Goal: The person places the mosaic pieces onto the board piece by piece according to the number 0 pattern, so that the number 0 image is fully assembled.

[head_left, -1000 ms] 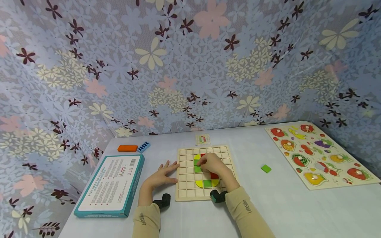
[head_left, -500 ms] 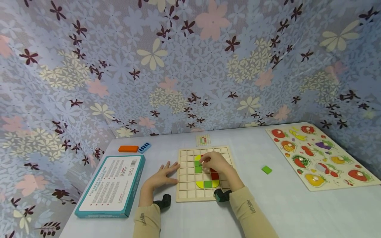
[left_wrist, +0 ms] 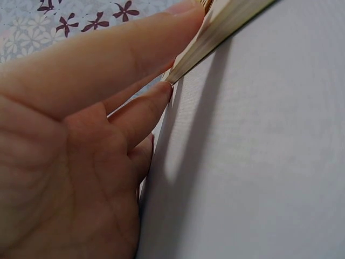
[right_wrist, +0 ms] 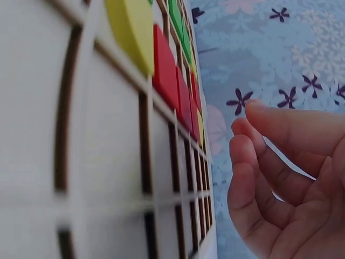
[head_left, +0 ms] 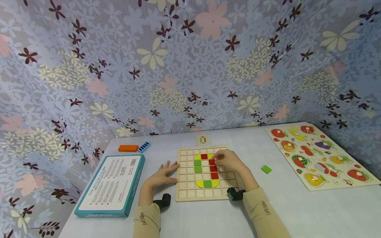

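A wooden grid board lies on the white table, bearing a ring of green tiles, red tiles and rounded yellow pieces. My left hand is spread against the board's left edge; in the left wrist view fingers touch the wooden edge. Over the board's right half hovers my right hand, near the red tiles. In the right wrist view its fingers are loosely bent, apart from the board, with nothing between them. This hand partly covers the upper right yellow piece.
A small pattern card lies behind the board. One loose green tile is to its right, before a fruit puzzle board. At left are a teal-edged box, an orange block and a blue piece.
My right hand has moved right, away from the green tiles, uncovering the grid's middle, the top red tile and more of the red column. The left hand stays put.
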Demonstrator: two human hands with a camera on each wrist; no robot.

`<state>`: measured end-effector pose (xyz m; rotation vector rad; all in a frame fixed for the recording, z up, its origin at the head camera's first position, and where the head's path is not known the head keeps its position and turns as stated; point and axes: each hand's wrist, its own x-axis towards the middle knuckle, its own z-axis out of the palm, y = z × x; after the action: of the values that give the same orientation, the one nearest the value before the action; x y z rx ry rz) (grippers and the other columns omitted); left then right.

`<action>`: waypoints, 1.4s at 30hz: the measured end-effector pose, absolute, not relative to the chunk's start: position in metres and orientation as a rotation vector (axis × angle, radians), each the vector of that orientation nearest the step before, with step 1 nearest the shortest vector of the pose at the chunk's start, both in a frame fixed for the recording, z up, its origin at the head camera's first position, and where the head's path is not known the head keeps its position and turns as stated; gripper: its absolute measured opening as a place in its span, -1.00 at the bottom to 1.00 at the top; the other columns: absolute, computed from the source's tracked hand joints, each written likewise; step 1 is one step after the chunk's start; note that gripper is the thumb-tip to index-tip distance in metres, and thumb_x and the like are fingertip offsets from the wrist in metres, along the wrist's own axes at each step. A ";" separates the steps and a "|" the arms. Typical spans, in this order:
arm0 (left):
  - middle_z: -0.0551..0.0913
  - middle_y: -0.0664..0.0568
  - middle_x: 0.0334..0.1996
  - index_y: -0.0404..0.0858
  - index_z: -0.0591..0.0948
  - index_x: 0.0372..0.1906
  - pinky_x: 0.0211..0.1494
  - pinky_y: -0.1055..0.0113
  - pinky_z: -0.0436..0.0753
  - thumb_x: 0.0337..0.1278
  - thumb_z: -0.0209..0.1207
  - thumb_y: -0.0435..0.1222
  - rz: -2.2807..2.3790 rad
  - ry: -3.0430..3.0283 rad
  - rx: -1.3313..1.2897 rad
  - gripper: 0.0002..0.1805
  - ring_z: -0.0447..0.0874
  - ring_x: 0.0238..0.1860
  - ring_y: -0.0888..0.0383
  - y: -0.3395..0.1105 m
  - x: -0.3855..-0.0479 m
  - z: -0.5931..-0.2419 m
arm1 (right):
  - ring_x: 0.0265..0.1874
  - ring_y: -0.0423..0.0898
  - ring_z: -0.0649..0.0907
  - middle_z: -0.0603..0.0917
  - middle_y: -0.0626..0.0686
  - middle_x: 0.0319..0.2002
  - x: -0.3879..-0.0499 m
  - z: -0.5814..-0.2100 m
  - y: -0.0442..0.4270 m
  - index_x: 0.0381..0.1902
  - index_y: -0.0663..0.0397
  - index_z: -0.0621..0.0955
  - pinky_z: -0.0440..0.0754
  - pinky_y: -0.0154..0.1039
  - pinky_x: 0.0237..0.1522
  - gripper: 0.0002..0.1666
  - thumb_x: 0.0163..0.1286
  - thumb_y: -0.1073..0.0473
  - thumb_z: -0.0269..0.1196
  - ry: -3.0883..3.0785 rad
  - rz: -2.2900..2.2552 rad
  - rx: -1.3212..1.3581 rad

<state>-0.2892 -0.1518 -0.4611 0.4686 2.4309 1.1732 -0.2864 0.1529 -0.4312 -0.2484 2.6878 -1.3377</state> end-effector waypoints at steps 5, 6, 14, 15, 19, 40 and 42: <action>0.09 -0.02 0.42 -0.15 0.30 0.34 0.40 -0.17 -0.36 -0.13 0.34 -0.23 1.170 2.434 0.435 -0.19 -0.42 0.44 -0.14 -0.152 -0.288 -0.461 | -0.34 -0.06 0.54 0.60 0.06 -0.34 -0.284 -0.431 0.166 -0.18 0.20 0.64 0.54 -0.26 -0.38 -0.79 0.20 0.32 0.22 2.703 -1.317 -0.225; 0.08 -0.01 0.42 -0.14 0.31 0.34 0.39 -0.19 -0.36 -0.13 0.34 -0.23 1.170 2.434 0.427 -0.19 -0.43 0.44 -0.15 -0.152 -0.288 -0.461 | -0.34 -0.06 0.54 0.60 0.06 -0.34 -0.283 -0.430 0.169 -0.19 0.20 0.64 0.54 -0.26 -0.38 -0.79 0.20 0.31 0.22 2.708 -1.314 -0.218; 0.09 0.01 0.42 -0.12 0.31 0.34 0.39 -0.19 -0.35 -0.13 0.34 -0.22 1.165 2.437 0.416 -0.19 -0.43 0.44 -0.14 -0.151 -0.288 -0.461 | -0.35 -0.06 0.54 0.60 0.09 -0.34 -0.279 -0.428 0.192 -0.18 0.21 0.63 0.53 -0.25 -0.38 -0.79 0.20 0.30 0.21 2.741 -1.288 -0.150; 0.09 0.01 0.42 -0.12 0.31 0.34 0.39 -0.19 -0.35 -0.13 0.34 -0.22 1.166 2.436 0.413 -0.19 -0.43 0.44 -0.15 -0.151 -0.288 -0.461 | -0.35 -0.06 0.54 0.60 0.09 -0.34 -0.278 -0.428 0.195 -0.18 0.22 0.63 0.52 -0.25 -0.38 -0.79 0.20 0.29 0.21 2.746 -1.277 -0.143; 0.09 0.01 0.42 -0.12 0.31 0.34 0.39 -0.19 -0.35 -0.14 0.34 -0.22 1.168 2.434 0.418 -0.18 -0.43 0.44 -0.14 -0.151 -0.289 -0.462 | -0.34 -0.06 0.53 0.60 0.09 -0.35 -0.275 -0.428 0.206 -0.18 0.25 0.62 0.52 -0.23 -0.37 -0.77 0.18 0.29 0.23 2.763 -1.253 -0.121; 0.09 -0.01 0.42 -0.15 0.31 0.34 0.40 -0.17 -0.36 -0.14 0.34 -0.24 1.178 2.435 0.414 -0.19 -0.42 0.44 -0.15 -0.150 -0.288 -0.459 | -0.27 0.01 0.57 0.63 0.17 -0.29 -0.264 -0.431 0.254 -0.10 0.34 0.57 0.53 -0.17 -0.28 -0.68 0.19 0.29 0.23 2.813 -1.222 -0.044; 0.09 0.00 0.42 -0.14 0.32 0.34 0.39 -0.19 -0.35 -0.14 0.34 -0.23 1.177 2.437 0.405 -0.19 -0.43 0.44 -0.16 -0.151 -0.288 -0.459 | -0.25 0.03 0.56 0.63 0.19 -0.27 -0.264 -0.432 0.259 -0.08 0.35 0.57 0.52 -0.16 -0.27 -0.67 0.20 0.28 0.23 2.809 -1.222 -0.013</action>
<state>-0.2881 -0.1505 -0.4594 0.4046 2.4373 1.1770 -0.2644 0.2594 -0.4318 -0.0127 2.8092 -1.2221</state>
